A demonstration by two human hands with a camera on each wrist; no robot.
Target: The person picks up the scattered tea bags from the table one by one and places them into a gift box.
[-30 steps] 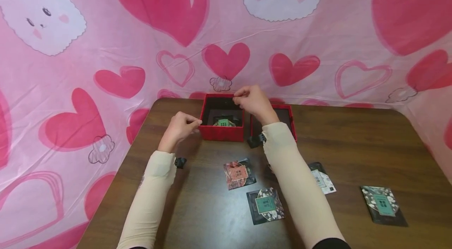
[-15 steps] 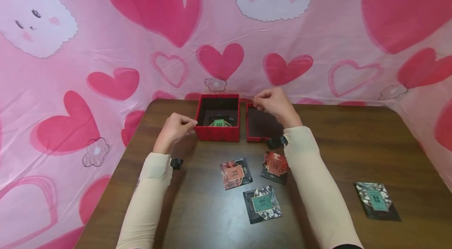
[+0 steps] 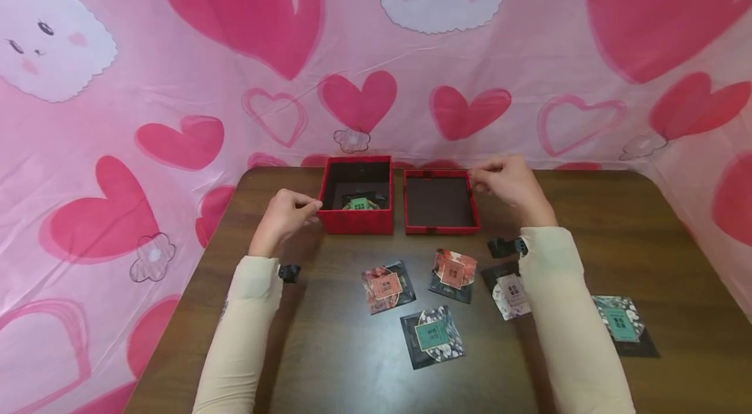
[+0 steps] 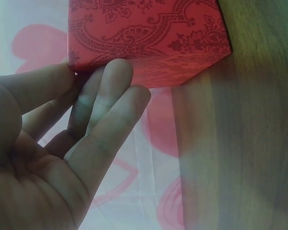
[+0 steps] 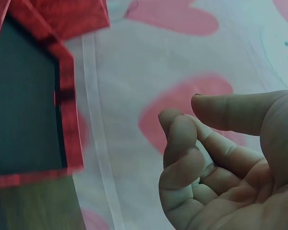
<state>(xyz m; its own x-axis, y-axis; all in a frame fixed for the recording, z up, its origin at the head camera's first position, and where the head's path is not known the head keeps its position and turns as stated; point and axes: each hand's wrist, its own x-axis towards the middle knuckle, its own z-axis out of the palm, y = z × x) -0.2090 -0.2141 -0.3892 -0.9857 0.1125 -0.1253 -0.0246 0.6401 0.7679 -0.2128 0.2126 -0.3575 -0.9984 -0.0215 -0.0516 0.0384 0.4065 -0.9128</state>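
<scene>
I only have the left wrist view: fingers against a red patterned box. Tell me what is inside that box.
Observer: The head view shows the box open, with a green-labelled packet in it.
Operator: Now tell me where the lid is.
Observer: The lid lies upside down on the table, just right of the box.
Operator: Report the right hand.
Observer: The right hand is by the lid's far right corner, fingers loosely curled, holding nothing.
</scene>
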